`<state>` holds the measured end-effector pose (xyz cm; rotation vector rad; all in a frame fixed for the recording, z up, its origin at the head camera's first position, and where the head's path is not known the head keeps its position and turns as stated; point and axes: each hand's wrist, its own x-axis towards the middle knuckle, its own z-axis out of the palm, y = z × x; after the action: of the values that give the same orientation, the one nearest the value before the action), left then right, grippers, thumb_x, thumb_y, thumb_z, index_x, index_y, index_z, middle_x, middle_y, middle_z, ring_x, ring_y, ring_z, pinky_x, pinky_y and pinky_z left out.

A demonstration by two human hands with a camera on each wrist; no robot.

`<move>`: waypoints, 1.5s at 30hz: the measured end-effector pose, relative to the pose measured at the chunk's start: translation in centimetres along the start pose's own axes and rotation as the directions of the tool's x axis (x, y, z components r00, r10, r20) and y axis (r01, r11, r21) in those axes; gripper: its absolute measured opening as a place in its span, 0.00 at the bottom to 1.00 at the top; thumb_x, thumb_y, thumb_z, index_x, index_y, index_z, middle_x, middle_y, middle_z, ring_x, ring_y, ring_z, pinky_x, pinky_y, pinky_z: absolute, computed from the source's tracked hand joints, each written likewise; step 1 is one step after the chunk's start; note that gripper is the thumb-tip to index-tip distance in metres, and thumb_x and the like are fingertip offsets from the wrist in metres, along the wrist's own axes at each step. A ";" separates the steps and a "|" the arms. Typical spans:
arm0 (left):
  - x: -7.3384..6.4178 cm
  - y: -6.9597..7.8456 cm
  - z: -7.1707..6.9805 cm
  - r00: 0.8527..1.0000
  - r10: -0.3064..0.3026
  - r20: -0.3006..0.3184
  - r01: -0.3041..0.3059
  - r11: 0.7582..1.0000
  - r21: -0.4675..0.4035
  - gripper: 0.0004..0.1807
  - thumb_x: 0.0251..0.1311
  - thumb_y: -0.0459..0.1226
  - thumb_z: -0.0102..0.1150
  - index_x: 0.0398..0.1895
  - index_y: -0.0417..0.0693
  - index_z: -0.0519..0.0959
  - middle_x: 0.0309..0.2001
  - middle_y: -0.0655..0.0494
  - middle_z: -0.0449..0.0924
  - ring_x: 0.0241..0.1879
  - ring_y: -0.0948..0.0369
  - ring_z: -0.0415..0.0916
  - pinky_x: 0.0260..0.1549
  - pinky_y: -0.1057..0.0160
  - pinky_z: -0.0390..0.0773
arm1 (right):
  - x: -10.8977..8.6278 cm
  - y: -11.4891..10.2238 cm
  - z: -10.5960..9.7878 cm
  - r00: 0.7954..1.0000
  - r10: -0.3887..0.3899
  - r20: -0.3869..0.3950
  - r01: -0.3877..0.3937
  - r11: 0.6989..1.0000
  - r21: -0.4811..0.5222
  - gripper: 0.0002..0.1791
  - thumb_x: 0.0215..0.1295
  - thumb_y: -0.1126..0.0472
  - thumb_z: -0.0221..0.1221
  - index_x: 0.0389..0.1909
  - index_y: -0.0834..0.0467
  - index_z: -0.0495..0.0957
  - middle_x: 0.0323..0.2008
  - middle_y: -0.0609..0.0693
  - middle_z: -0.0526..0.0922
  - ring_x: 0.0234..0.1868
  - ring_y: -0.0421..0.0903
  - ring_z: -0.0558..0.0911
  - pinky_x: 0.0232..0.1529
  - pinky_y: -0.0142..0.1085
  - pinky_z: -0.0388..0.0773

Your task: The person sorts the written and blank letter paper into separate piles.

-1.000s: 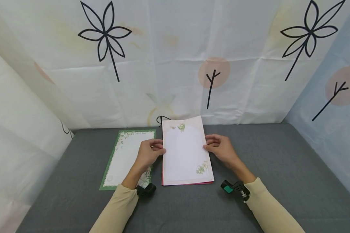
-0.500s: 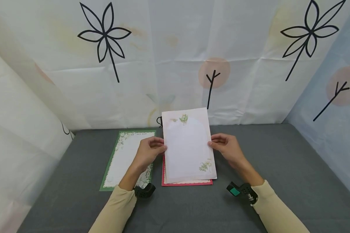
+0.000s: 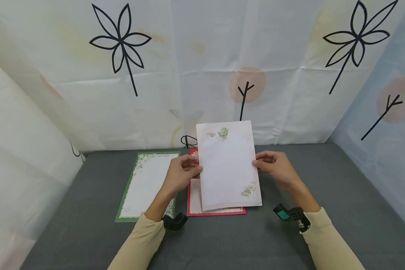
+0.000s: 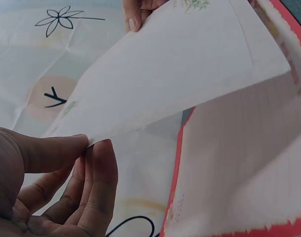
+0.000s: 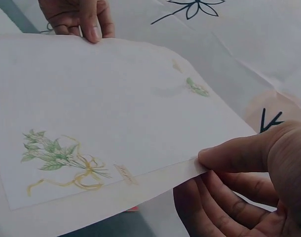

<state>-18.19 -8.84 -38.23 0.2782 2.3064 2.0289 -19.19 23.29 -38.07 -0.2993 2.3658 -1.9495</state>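
Note:
A pale pink sheet of paper (image 3: 227,165) with green floral prints is held up off the table, tilted toward the head camera. My left hand (image 3: 181,173) pinches its left edge between thumb and fingers. At the opposite edge my right hand (image 3: 278,169) pinches it the same way. Below the raised paper lies a red-bordered sheet (image 3: 194,210), largely hidden by it in the head view; the left wrist view shows faint lines on this red-bordered sheet (image 4: 239,163). To the left rests a green-bordered sheet (image 3: 146,187), partly covered by my left forearm.
A dark grey cloth (image 3: 324,187) covers the table. Behind it hangs a white patterned curtain (image 3: 195,75), with more fabric on both sides. A black cord-like loop (image 3: 188,141) shows at the table's back edge. Each wrist wears a black camera strap.
Both hands have lifted the pale pink paper off the red-bordered sheet and shifted it to the right. More of the red-bordered sheet now shows. The green-bordered sheet stayed in place.

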 end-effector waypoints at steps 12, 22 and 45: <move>2.4 1.8 3.9 0.998 0.024 0.052 -0.022 0.999 -0.047 0.08 0.63 0.24 0.65 0.44 0.31 0.81 0.37 0.42 0.84 0.34 0.55 0.86 0.38 0.54 0.86 | -0.9 -0.9 -4.4 0.999 0.029 -0.039 -0.032 0.997 -0.076 0.19 0.72 0.64 0.62 0.52 0.77 0.74 0.36 0.42 0.86 0.37 0.42 0.85 0.43 0.38 0.84; 4.4 1.4 8.1 0.996 -0.033 0.084 0.044 0.990 -0.134 0.07 0.62 0.25 0.66 0.43 0.30 0.82 0.35 0.45 0.83 0.33 0.54 0.86 0.40 0.51 0.86 | -1.8 -0.5 -8.3 0.991 0.086 -0.099 -0.096 0.990 -0.099 0.13 0.72 0.63 0.62 0.49 0.69 0.78 0.36 0.38 0.84 0.37 0.37 0.85 0.42 0.32 0.83; 5.7 -1.8 15.7 0.997 0.010 -0.076 0.020 0.925 0.378 0.05 0.53 0.32 0.74 0.25 0.45 0.86 0.18 0.63 0.81 0.20 0.68 0.78 0.27 0.65 0.75 | -2.3 3.0 -11.8 0.920 0.325 -0.218 -0.386 0.850 -0.359 0.24 0.68 0.61 0.65 0.54 0.76 0.75 0.35 0.48 0.84 0.33 0.40 0.83 0.44 0.45 0.78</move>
<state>-21.46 7.24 -41.63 0.2125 2.7336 1.5990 -19.23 35.65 -38.84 0.2722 2.6602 -1.3647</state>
